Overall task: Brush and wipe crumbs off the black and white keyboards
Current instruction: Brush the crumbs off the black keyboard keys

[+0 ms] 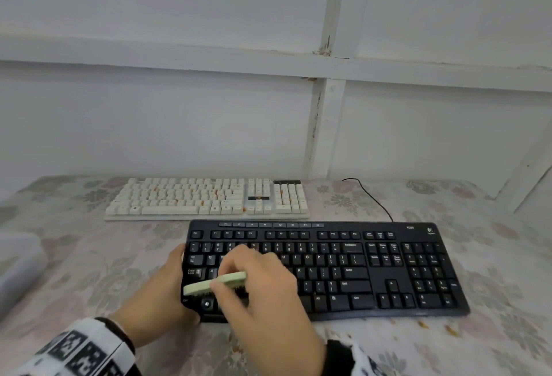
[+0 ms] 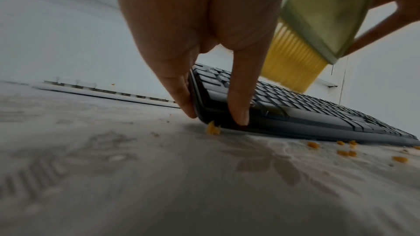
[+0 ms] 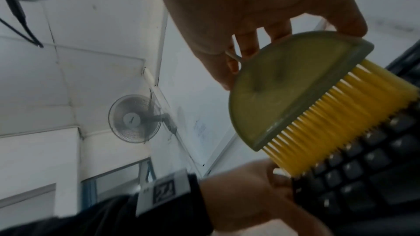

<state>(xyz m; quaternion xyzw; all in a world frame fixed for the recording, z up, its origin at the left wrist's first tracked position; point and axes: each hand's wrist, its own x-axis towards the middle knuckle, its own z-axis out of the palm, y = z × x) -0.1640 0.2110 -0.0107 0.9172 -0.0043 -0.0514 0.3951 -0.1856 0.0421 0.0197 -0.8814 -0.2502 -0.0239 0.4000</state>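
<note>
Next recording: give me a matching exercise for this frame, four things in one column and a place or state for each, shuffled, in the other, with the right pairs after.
Things:
1. black keyboard
2. white keyboard
3. brush
4. crumbs on the cloth

Places or states:
A. orange bits scattered among its keys
B. held in the right hand, yellow bristles down on keys
C. lying loose beside the near edge of the black keyboard
D. its left end gripped by the left hand

Pairs: 1-D, 2-A, 3-B, 4-C
</note>
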